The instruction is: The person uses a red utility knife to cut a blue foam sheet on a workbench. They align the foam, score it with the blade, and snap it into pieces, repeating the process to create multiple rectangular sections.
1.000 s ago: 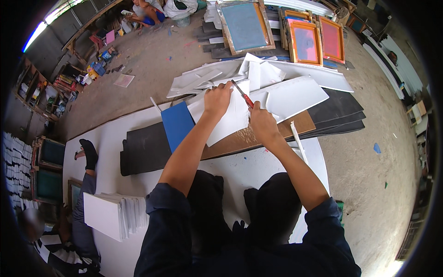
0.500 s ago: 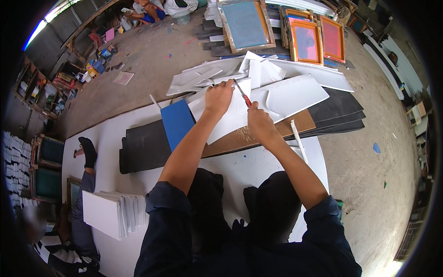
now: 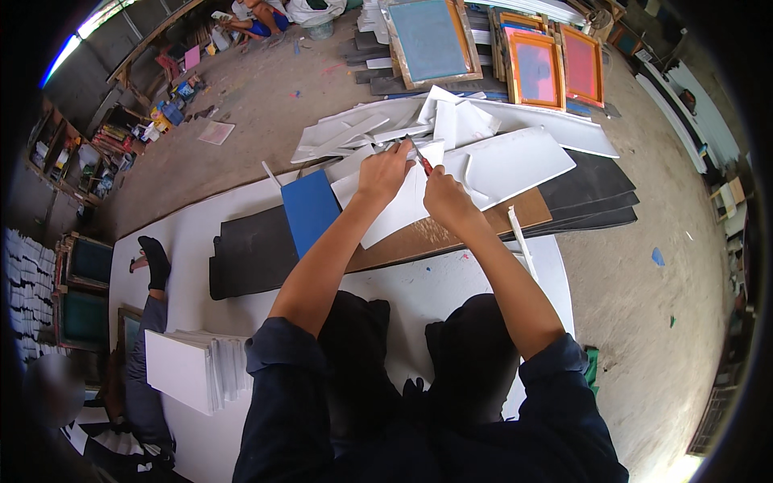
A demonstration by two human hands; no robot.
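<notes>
A red-handled cutter knife is gripped in my right hand, its blade pointing away from me. The blade tip lies beside the fingertips of my left hand. Those fingers are bent over the far part of a white sheet and hold it; their undersides are hidden. Under the sheet lies a brown board with pale scuffs. To the left of my left forearm rests a blue panel on dark sheets.
Beyond my hands lies a heap of white offcuts. A large white panel is to its right. A stack of white sheets stands at lower left, beside another person's leg. Framed screens lean at the back.
My right hand has shifted slightly up and left with the knife, whose blade is now closer to my left fingers. The left hand has stayed nearly in place.
</notes>
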